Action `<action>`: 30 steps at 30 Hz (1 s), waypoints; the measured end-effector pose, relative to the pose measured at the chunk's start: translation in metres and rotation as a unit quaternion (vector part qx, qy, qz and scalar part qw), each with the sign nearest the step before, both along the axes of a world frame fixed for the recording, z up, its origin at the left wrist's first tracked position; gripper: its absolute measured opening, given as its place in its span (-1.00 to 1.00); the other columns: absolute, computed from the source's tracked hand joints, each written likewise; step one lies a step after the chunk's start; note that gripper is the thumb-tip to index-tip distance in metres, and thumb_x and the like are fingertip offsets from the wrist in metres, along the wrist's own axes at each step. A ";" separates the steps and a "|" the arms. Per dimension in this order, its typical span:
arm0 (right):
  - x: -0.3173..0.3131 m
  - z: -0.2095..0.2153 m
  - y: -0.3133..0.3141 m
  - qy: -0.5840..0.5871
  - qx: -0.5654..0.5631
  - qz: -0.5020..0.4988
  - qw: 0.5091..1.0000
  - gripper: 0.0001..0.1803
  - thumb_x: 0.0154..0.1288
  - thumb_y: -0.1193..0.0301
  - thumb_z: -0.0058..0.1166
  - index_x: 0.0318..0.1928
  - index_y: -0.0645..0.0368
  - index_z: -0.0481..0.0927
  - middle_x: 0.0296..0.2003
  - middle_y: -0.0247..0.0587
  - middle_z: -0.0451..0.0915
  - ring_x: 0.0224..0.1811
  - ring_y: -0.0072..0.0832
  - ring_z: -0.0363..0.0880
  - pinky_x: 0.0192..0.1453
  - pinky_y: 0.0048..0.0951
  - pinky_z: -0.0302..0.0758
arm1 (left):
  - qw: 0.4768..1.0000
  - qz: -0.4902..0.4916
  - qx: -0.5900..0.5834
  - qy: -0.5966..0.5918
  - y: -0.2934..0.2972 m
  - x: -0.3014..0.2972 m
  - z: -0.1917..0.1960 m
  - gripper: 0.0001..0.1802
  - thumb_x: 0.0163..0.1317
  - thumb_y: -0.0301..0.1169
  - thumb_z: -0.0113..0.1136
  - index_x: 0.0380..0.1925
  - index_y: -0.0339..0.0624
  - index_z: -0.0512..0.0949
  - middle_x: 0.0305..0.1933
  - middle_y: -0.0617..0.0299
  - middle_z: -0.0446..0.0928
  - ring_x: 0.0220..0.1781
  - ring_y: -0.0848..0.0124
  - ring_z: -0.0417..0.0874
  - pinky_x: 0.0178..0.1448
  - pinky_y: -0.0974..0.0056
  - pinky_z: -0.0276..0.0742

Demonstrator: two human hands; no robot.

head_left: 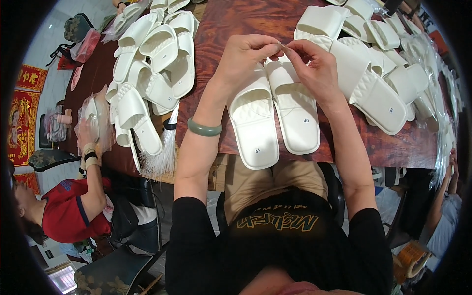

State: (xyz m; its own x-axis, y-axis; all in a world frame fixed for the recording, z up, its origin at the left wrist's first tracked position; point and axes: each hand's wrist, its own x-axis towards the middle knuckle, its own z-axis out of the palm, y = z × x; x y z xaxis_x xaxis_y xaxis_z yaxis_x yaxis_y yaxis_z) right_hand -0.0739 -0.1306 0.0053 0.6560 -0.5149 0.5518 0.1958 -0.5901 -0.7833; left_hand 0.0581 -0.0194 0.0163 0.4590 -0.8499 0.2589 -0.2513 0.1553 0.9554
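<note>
Two white slippers lie side by side at the table edge in front of me, the left slipper (253, 132) and the right slipper (299, 125), soles toward me. Above their toe ends, my left hand (250, 56) and my right hand (317, 66) meet. Both are closed in a pinch, fingertips nearly touching. Between them is something small and thin, too small to name. A green bangle (204, 128) circles my left wrist.
White slippers are heaped on the left (160, 49) and right (378, 88). A bundle of thin white strands (167, 142) hangs at the table's near left. A person in red (73, 211) handles a plastic-wrapped slipper (92, 115); another person (445, 221) is far right. Clear plastic (440, 103) lies there.
</note>
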 end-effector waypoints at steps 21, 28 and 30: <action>0.003 -0.012 -0.021 0.089 0.151 0.066 0.982 -0.78 0.25 0.42 0.10 -0.17 0.33 0.58 -0.31 -0.35 0.57 -0.26 -0.67 0.48 -0.12 -0.65 0.40 | 0.983 0.050 -0.166 0.066 0.005 0.020 0.004 -0.83 0.20 -0.43 0.12 -0.41 -0.34 0.60 -0.48 0.25 0.57 -0.41 0.54 0.55 -0.33 0.45 0.45; 0.010 -0.032 -0.012 -0.007 0.157 0.026 0.987 -0.66 0.31 0.32 0.05 -0.04 0.34 0.52 -0.15 -0.22 0.55 -0.12 -0.56 0.48 -0.02 -0.57 0.41 | 0.896 0.161 -0.414 -0.019 0.044 0.046 0.086 -0.84 0.22 -0.43 0.03 -0.47 -0.28 0.50 -0.59 0.27 0.50 -0.57 0.47 0.49 -0.40 0.36 0.42; 0.013 -0.043 -0.029 -0.004 0.148 0.025 0.989 -0.67 0.31 0.32 0.06 -0.06 0.34 0.53 -0.15 -0.22 0.55 -0.13 -0.57 0.48 -0.03 -0.57 0.41 | 0.882 0.152 -0.435 -0.103 0.071 0.045 0.128 -0.78 0.31 -0.34 -0.01 -0.25 -0.24 0.54 -0.34 0.20 0.56 -0.33 0.42 0.56 -0.24 0.37 0.47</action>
